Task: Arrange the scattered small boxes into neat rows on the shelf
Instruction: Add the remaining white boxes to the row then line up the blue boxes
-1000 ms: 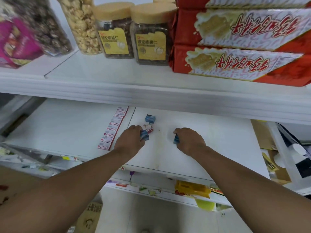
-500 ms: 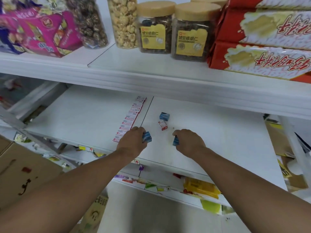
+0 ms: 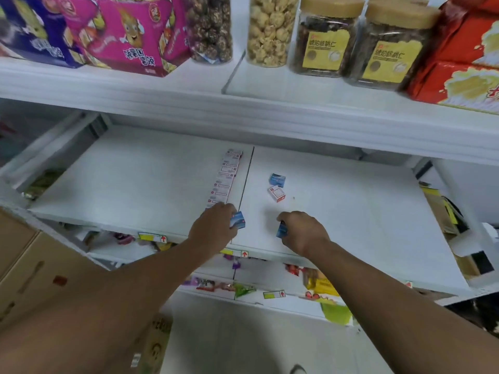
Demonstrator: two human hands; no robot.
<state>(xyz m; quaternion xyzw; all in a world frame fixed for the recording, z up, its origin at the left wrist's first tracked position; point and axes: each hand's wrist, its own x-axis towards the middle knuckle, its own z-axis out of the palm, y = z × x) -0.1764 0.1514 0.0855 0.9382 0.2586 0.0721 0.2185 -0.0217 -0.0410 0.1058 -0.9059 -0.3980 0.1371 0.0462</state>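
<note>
On the white middle shelf (image 3: 351,211) a neat row of small white-and-red boxes (image 3: 225,179) runs front to back along the seam. My left hand (image 3: 213,225) grips a small blue box (image 3: 238,220) at the near end of that row. To the right, my right hand (image 3: 302,233) holds another small blue box (image 3: 281,230) just above the shelf. Farther back, one blue box (image 3: 277,180) and one white-and-red box (image 3: 276,193) lie loose on the shelf.
The upper shelf (image 3: 243,103) overhangs the work area and carries pink and purple snack boxes (image 3: 129,36), popcorn jars (image 3: 270,31), nut jars (image 3: 324,41) and red cartons (image 3: 464,63). A brown cardboard box (image 3: 24,265) stands at lower left. Snack packets (image 3: 321,284) fill the shelf below.
Both hands have drawn toward the shelf's front edge, each still holding its blue box. My left hand moved left toward the row's end. My head turned left, showing more of the upper shelf.
</note>
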